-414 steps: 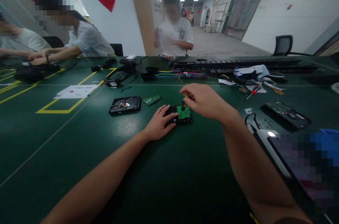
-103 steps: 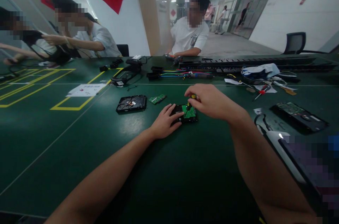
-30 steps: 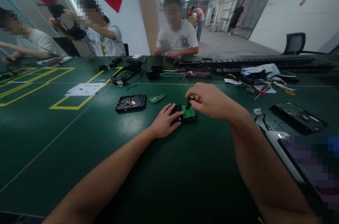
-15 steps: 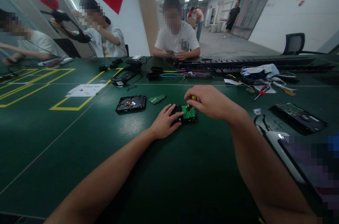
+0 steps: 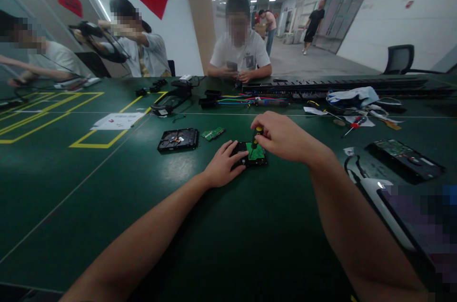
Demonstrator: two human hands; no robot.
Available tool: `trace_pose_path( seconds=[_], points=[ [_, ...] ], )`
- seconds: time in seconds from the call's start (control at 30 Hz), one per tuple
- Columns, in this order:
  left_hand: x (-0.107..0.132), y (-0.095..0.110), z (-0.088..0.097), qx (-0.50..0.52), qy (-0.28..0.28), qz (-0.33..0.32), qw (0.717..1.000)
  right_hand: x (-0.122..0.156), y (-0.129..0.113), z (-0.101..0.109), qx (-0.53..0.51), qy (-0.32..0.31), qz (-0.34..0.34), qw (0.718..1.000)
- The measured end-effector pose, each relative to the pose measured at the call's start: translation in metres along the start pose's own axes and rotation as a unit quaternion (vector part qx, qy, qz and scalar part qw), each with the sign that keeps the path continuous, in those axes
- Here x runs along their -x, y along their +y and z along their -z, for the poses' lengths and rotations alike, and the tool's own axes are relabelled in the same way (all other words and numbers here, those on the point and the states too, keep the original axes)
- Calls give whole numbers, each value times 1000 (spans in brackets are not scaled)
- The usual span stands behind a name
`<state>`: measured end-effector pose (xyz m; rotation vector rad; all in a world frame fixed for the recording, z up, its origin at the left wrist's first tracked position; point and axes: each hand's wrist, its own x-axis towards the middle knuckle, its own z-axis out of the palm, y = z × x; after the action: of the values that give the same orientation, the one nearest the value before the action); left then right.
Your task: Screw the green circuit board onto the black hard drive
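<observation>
A hard drive [image 5: 262, 161] lies on the green table in front of me, a green circuit board [image 5: 260, 152] on its upper face. My left hand [image 5: 222, 165] rests across its left part, fingers spread and stretched out, covering some of it. Above the board, my right hand [image 5: 276, 135] is closed around the yellow-and-black handle of a screwdriver [image 5: 256, 138]. The shaft points down at the board; whether its tip sits in a screw is too small to tell. Beyond my left hand lies a loose green circuit board [image 5: 213, 134], with another hard drive [image 5: 177, 140] left of it.
At the right are a third hard drive [image 5: 405, 159], a red-handled screwdriver [image 5: 354, 125] and a device with a dark screen [image 5: 403, 216]. Coloured cables [image 5: 239, 100] and long black strips [image 5: 332, 86] lie along the back. A person [image 5: 239, 49] sits across the table.
My right hand has shifted slightly up, and more of the screwdriver handle shows beneath its fingers. My left hand and the hard drive have stayed together. The person opposite has raised a dark phone-like object.
</observation>
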<state>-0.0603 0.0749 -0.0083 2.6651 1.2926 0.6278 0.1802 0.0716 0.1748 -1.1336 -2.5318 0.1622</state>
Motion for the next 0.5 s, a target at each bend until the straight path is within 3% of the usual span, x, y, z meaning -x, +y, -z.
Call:
trace_pose_path(
  seconds=[0.5],
  points=[
    [0, -1, -1, 2, 2, -2, 1000, -2, 5, -1, -9, -4, 30, 999]
  ],
)
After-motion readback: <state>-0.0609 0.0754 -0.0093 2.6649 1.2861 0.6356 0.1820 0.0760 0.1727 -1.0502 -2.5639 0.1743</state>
